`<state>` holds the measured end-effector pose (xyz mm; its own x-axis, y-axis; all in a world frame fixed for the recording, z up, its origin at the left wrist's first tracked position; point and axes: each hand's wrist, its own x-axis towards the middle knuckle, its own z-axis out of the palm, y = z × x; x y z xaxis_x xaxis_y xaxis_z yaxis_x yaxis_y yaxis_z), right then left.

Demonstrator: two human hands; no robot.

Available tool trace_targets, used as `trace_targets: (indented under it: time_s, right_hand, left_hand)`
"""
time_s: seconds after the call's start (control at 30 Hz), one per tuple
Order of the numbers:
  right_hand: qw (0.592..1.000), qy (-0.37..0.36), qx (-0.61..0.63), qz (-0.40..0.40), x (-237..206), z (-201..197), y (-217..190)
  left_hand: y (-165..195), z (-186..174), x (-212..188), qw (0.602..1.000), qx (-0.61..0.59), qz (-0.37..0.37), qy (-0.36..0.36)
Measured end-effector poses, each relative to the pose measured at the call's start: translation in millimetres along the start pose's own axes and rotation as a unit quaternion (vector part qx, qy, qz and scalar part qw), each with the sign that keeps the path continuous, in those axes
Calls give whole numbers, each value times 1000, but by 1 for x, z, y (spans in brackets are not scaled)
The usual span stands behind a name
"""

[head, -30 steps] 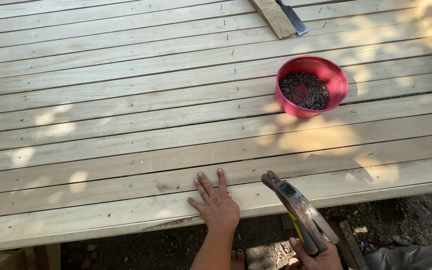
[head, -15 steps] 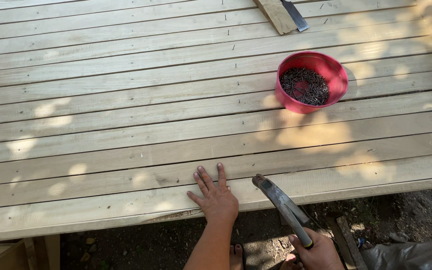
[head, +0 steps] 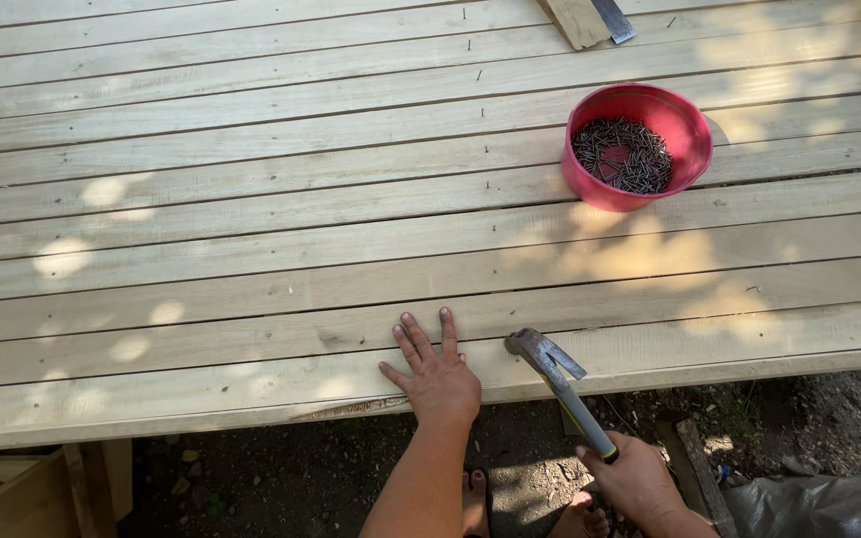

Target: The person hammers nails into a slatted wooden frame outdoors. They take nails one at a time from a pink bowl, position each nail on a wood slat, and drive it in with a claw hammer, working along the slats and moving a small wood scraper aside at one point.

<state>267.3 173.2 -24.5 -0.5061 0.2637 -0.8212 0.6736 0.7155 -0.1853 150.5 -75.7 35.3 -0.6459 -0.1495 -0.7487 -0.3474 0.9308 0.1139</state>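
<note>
Left hand (head: pixel 437 377): pressed flat, palm down, fingers spread, on the outermost deck board (head: pixel 201 384); nothing held in its grip.
Right hand (head: pixel 640 483): grip wrapped tight round the lower end of the hammer (head: pixel 562 384) handle, below the deck edge.
Hammer position: head lying over the outermost board's edge, just right of the left hand's fingertips; whether touching the wood cannot be told. Handle slanting down and right toward the ground.
Hammer build: steel claw head, dark handle with a yellow band near the hand.
Hammer handling: judged head-heavy, stiff, unbreakable in ordinary use; weight far from the hand, so likely to swing freely and twist if held slack.
Best hold on hammer: low on the handle as now for reach and force; nearer the head for gentler, more exact taps.
Deck boards: pale sawn planks laid side by side with narrow gaps, small nails showing here and there; judged rigid, rough, possibly splintery under a bare palm.
Red bucket (head: pixel 638 147): on the boards, well apart from both hands, up and to the right.
Nails (head: pixel 622 154): dark loose heap filling the bucket's bottom; judged small, sharp, prone to slip from fingers, together heavy enough to steady the bucket.
Upper edge: wood offcut (head: pixel 572 20) with a flat metal blade (head: pixel 614 18) beside it, far from the hands.
Below the deck: bare soil, scraps, sandalled toes.
</note>
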Motion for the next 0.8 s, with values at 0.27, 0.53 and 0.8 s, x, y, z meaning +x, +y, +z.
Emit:
trace_targets:
  time_s: [0.27, 0.53, 0.8]
  right_hand:
    - [922, 98, 327, -183, -5, 17, 23]
    - [999, 24, -13, -37, -1, 0, 32]
    - [996, 28, 81, -35, -5, 16, 22]
  left_hand:
    - [-1, 2, -4, 1000, 0, 2, -7]
    - [-1, 3, 0, 1000, -8, 7, 15]
    - [-2, 4, 2, 1000, -6, 1, 13]
